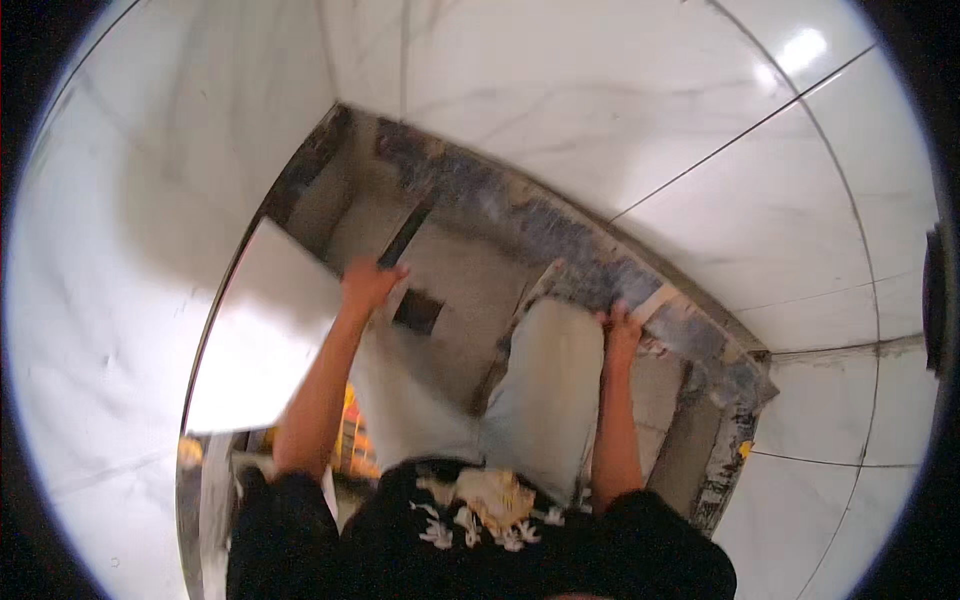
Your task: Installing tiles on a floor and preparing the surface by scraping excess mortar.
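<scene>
My left hand (370, 284) is beside my left knee, at the near end of a narrow dark bar (408, 232) that slants away toward the far wall. Its fingers look curled round that end, though blur hides the exact grip. A white glossy tile (262, 335) stands or leans just left of this hand. Over on the right, my right hand (623, 328) is beside my right knee with its fingers apart, touching the edge of a rough grey surface (590, 285). It appears to hold nothing.
Large white marbled wall tiles (680, 110) surround a recessed area with a stained, rough dark border (530, 215). A dark square opening (418, 311) shows in the grey floor (465, 285). Something orange and yellow with a grid pattern (352, 435) sits by my left forearm.
</scene>
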Action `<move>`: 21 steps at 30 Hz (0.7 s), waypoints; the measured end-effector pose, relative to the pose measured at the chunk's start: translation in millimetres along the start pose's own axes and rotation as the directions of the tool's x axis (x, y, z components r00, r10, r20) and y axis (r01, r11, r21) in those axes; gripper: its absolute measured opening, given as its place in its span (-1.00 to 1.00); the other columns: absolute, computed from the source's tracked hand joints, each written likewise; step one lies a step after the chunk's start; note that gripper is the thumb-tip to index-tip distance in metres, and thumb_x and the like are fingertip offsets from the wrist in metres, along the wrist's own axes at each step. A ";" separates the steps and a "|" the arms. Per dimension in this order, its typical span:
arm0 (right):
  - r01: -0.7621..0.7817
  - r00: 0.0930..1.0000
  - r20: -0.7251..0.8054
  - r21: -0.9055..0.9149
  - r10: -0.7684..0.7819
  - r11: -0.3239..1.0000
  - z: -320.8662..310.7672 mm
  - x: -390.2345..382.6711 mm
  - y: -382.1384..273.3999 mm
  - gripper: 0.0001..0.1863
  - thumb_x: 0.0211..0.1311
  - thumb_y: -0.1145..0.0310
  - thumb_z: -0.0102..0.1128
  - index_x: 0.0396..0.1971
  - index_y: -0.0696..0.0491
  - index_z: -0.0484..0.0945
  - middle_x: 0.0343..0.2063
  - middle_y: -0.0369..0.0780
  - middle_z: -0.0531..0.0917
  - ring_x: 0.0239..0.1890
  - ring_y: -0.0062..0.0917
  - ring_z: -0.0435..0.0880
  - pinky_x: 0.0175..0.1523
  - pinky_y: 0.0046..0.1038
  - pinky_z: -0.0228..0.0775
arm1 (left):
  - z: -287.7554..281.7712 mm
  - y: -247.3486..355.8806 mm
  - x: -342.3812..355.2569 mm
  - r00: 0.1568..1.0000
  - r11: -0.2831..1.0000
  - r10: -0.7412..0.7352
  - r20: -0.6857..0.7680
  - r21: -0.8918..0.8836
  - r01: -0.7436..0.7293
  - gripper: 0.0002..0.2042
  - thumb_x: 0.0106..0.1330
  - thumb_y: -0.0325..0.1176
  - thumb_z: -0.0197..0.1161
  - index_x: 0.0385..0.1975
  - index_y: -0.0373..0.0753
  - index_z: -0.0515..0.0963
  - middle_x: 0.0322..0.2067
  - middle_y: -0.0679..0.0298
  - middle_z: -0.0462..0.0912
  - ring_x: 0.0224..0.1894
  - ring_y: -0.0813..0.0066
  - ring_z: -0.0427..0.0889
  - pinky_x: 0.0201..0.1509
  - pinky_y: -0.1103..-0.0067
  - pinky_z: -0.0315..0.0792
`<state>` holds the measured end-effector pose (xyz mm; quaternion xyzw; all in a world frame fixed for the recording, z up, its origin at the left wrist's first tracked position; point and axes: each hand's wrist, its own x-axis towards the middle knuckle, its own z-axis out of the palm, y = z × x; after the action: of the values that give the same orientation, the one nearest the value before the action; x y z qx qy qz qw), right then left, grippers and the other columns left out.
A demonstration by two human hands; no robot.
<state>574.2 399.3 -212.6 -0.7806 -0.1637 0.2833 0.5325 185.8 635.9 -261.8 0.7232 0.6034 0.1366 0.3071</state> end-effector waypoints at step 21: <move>-0.339 0.903 0.420 0.558 0.095 0.758 -20.3 83.4 44.0 -0.37 0.18 0.19 0.29 0.14 0.19 0.28 0.00 -0.06 0.50 -0.06 -0.22 0.58 0.04 -0.22 0.46 | -29.2 50.3 0.0 0.975 0.965 -0.167 0.150 -0.180 0.193 -0.47 0.06 0.11 0.34 -0.36 -0.36 0.59 -0.64 0.17 0.52 -0.60 0.35 0.56 -0.47 0.37 0.46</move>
<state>650.3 414.1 -270.1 -0.5092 -0.0649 0.5224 0.6809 208.8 639.8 -208.5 0.6396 0.6286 0.1173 0.4266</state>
